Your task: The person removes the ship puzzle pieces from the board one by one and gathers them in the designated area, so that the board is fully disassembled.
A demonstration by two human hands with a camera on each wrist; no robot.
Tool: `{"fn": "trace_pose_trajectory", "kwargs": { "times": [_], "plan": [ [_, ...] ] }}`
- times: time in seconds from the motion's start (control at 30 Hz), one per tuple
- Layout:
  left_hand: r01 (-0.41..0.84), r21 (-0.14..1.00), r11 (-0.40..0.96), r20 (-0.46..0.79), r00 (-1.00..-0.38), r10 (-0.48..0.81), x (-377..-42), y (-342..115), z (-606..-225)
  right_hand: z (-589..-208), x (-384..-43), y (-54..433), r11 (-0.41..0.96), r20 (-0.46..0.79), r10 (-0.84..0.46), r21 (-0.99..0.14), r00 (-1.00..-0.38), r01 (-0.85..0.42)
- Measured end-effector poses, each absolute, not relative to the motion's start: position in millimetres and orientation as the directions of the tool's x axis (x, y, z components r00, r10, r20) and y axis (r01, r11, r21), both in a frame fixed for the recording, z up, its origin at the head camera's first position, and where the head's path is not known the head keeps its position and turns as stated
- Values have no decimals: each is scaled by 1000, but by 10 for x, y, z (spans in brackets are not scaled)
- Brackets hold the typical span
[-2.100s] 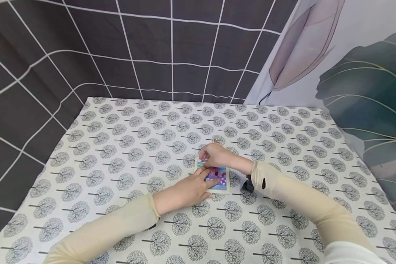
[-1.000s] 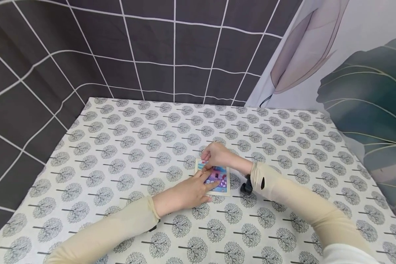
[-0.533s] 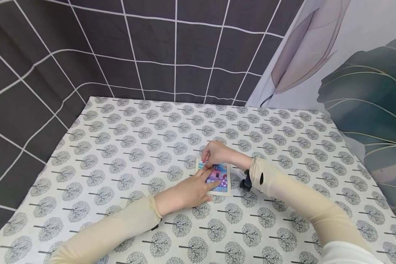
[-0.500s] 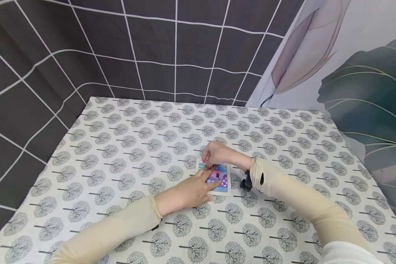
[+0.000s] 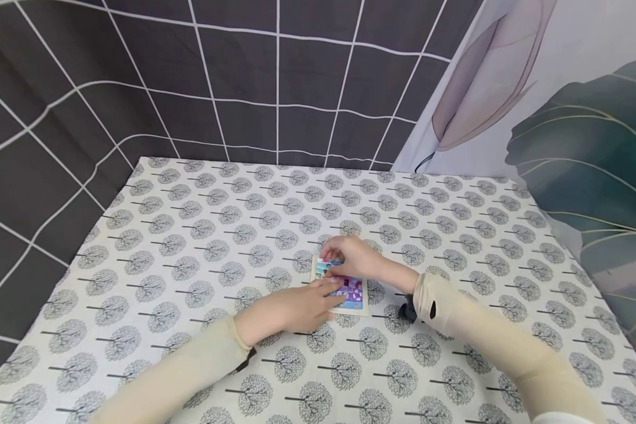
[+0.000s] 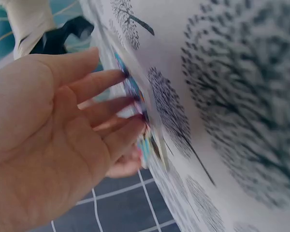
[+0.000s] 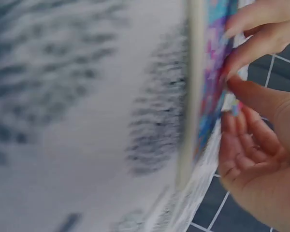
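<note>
A small picture puzzle with a cream frame and a purple, pink and blue picture lies flat on the tablecloth. My left hand rests on it from the left, its fingers spread and fairly straight, fingertips touching the picture in the left wrist view. My right hand bends over the far left corner, thumb close to the left fingertips. Between its thumb and curled fingers a small striped puzzle piece appears to stand up from the board. In the right wrist view the hand hides most of that piece.
A white tablecloth printed with grey trees covers the table. Behind it hangs a dark curtain with white grid lines. A leaf-patterned curtain borders the right side. Small black devices sit at both wrists.
My right hand's thumb and fingers have moved apart somewhat, showing more of the striped corner. Its wrist has shifted slightly right and nearer. My left hand stays on the picture, its fingers slightly shifted.
</note>
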State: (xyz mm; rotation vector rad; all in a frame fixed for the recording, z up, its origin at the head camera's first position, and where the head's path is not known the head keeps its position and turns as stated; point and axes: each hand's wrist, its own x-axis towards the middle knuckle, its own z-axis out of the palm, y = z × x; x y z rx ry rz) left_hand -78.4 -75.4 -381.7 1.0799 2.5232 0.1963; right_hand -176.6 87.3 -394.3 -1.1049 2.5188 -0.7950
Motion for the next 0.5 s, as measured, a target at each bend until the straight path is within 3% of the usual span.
{"fn": "trace_pose_trajectory", "kwargs": {
  "times": [0.17,0.5],
  "plan": [
    [692,300,656,-228,-616,754,-726,-901,-3788,-4000,-1724,944,515,51,-758,-566,-651,-644],
    [692,280,665,-204,-634,746,-677,-963,-3772,-3998,-1647,942,556,20,-755,-512,-656,-655]
  ]
}}
